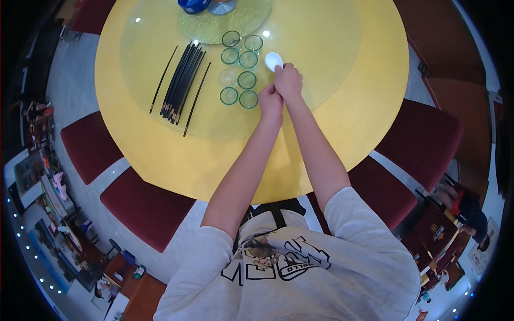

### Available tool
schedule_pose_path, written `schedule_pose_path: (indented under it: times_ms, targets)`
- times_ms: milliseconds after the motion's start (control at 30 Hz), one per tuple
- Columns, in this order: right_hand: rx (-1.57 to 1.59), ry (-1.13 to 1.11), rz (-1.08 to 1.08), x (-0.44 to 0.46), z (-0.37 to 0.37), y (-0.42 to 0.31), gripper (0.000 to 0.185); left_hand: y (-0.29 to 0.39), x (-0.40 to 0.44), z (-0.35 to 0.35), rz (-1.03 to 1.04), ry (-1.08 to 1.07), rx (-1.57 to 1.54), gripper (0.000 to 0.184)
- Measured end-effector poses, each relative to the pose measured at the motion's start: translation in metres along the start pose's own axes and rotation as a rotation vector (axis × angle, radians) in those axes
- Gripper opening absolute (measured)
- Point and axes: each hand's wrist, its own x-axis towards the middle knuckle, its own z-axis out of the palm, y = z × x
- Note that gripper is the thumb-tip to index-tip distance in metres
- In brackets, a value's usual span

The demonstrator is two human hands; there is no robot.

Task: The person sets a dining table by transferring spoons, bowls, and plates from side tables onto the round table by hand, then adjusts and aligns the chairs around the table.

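Note:
My right hand (288, 81) is closed on the handle end of a white spoon (273, 61), whose bowl points away from me over the glass turntable. Just left of it and nearer to me, my left hand (271, 101) touches my right hand with its fingers curled; what it holds, if anything, is hidden. Left of my hands, several small clear glasses (248, 80) stand in two columns. Farther left lies a bundle of black chopsticks (183, 83), with a single chopstick (164, 79) on its left and another (197, 99) on its right.
The round yellow table (155, 155) carries a glittery disc (230, 29) at its centre, with a blue object (194, 5) on it. Dark red chairs (144, 206) surround the table. A person (471, 214) is in the background at the lower right.

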Motion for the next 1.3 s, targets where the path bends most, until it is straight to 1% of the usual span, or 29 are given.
schedule_pose_path:
  times_ms: [67, 133, 167, 233, 267, 333, 367, 433, 533, 600, 633, 700, 833, 900, 967, 1033, 1067, 1133, 1200, 1233, 1300]
  targets:
    - [0.016, -0.005, 0.016, 0.000, 0.000, -0.002, 0.043, -0.001, 0.000, -0.002, -0.003, 0.015, -0.016, 0.023]
    - [0.031, 0.032, 0.041, -0.003, 0.000, -0.001, 0.037, -0.004, -0.001, -0.001, -0.009, 0.026, -0.030, 0.022]
    - [0.030, 0.027, 0.040, -0.001, 0.004, 0.004, 0.037, -0.005, -0.001, 0.000, 0.005, 0.048, 0.000, 0.022]
    - [0.218, 0.021, 0.034, 0.003, 0.013, 0.011, 0.037, -0.005, -0.003, -0.002, 0.019, 0.076, 0.032, 0.022]
    - [0.219, 0.017, 0.034, 0.003, 0.015, 0.012, 0.037, -0.005, -0.004, -0.003, 0.037, 0.081, 0.051, 0.023]
    - [0.278, 0.077, 0.032, 0.003, 0.019, 0.013, 0.036, -0.005, -0.004, -0.004, 0.060, 0.090, 0.071, 0.023]
    - [0.282, 0.074, 0.031, 0.001, 0.020, 0.012, 0.036, -0.006, -0.004, -0.004, 0.055, 0.092, 0.078, 0.022]
    - [0.219, 0.159, -0.041, -0.004, 0.019, 0.011, 0.035, -0.007, -0.005, -0.006, 0.049, 0.090, 0.095, 0.022]
    - [0.257, 0.107, -0.017, 0.001, 0.025, 0.018, 0.035, -0.012, -0.002, -0.007, 0.054, 0.081, 0.073, 0.021]
    - [0.295, 0.135, -0.015, 0.002, 0.027, 0.018, 0.035, -0.011, -0.002, -0.005, 0.048, 0.141, 0.171, 0.022]
    - [0.329, 0.148, -0.020, 0.000, 0.029, 0.020, 0.035, -0.011, -0.004, -0.006, 0.042, 0.145, 0.164, 0.022]
    - [0.359, 0.145, -0.002, -0.001, 0.031, 0.021, 0.036, -0.007, -0.003, -0.009, 0.021, 0.091, 0.138, 0.024]
    - [0.432, 0.133, 0.027, 0.003, 0.030, 0.021, 0.037, -0.006, -0.004, -0.008, 0.063, 0.061, 0.158, 0.025]
    - [0.449, 0.119, 0.010, 0.001, 0.022, 0.019, 0.038, -0.006, -0.008, -0.007, 0.050, 0.023, 0.057, 0.028]
    - [0.463, 0.093, -0.013, -0.003, 0.020, 0.021, 0.039, -0.008, -0.011, -0.004, 0.037, 0.039, 0.061, 0.030]
    - [0.531, 0.001, 0.020, 0.003, 0.016, 0.023, 0.041, -0.007, -0.009, 0.000, 0.036, 0.042, 0.069, 0.031]
    - [0.526, -0.002, 0.013, 0.004, 0.018, 0.027, 0.041, -0.010, -0.009, -0.001, 0.035, 0.020, 0.079, 0.033]
    - [0.618, 0.032, -0.018, 0.007, 0.025, 0.035, 0.043, -0.011, -0.011, 0.000, 0.047, 0.001, 0.080, 0.034]
    - [0.627, 0.034, -0.040, 0.005, 0.024, 0.038, 0.043, -0.015, -0.009, -0.005, -0.059, 0.003, 0.161, 0.034]
    - [0.639, 0.041, -0.047, 0.003, 0.024, 0.039, 0.044, -0.017, -0.009, -0.005, -0.046, 0.008, 0.160, 0.034]
    - [0.662, 0.047, -0.038, 0.000, 0.027, 0.050, 0.045, -0.036, -0.004, -0.008, 0.149, 0.092, 0.295, 0.037]
